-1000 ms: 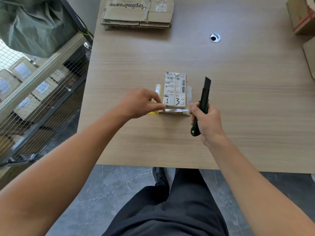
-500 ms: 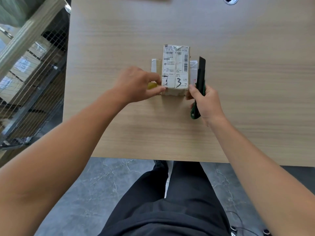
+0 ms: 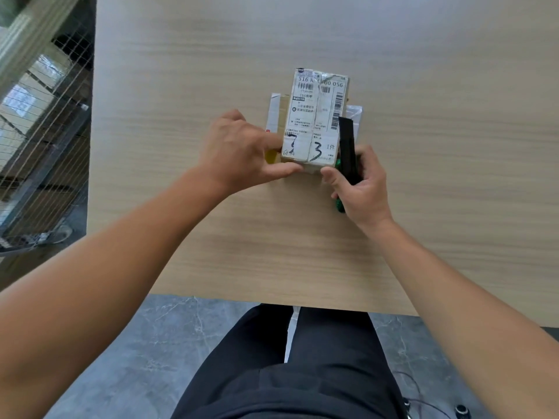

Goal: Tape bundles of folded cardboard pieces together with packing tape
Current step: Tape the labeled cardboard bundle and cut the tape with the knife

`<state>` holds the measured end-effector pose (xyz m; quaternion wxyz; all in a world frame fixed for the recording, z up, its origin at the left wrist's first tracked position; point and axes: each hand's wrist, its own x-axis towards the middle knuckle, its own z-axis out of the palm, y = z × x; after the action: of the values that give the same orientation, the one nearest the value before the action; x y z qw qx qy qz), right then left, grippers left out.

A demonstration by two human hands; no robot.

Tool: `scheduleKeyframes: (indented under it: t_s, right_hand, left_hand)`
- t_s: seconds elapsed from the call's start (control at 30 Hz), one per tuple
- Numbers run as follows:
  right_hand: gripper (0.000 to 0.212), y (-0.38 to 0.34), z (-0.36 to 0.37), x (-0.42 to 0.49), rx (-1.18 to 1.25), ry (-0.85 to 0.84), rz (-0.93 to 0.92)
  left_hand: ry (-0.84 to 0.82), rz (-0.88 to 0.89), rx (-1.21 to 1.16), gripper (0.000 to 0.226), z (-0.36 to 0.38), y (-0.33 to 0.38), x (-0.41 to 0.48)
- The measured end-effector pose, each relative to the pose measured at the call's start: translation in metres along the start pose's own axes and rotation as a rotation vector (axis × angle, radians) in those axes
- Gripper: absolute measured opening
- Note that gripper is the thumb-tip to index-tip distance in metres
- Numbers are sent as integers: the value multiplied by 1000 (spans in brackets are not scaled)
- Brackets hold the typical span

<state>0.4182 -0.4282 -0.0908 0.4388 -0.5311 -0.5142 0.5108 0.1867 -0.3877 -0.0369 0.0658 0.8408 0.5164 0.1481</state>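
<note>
A small folded cardboard bundle [image 3: 314, 116] with a white shipping label and handwritten numbers lies in the middle of the wooden table [image 3: 423, 207]. Tape strips stick out on its left and right sides. My left hand [image 3: 239, 152] pinches the bundle's near left corner, thumb along the front edge and a finger on top. A yellow bit [image 3: 271, 155] shows under this hand. My right hand [image 3: 363, 189] grips a black and green utility knife [image 3: 348, 152] upright by the bundle's near right corner, its thumb touching the bundle.
A wire mesh cart [image 3: 39, 131] holding boxes stands off the table's left edge. The table's near edge runs just above my legs.
The view has tilted down and closed in on the bundle. Both hands moved in to the bundle's near corners, and the knife now stands against its right side.
</note>
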Motion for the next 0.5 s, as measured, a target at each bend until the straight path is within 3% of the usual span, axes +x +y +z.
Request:
scheduleKeyframes:
  t_s: [0.23, 0.4, 0.5]
  right_hand:
    - [36, -2, -31, 45, 381, -353, 362]
    - [32, -3, -33, 51, 456, -369, 507]
    - [26, -6, -36, 53, 483, -369, 617]
  left_hand:
    - [-142, -11, -95, 49, -1, -13, 16]
    - [-175, -96, -71, 61, 2, -8, 16]
    - [-155, -96, -75, 55, 3, -5, 19]
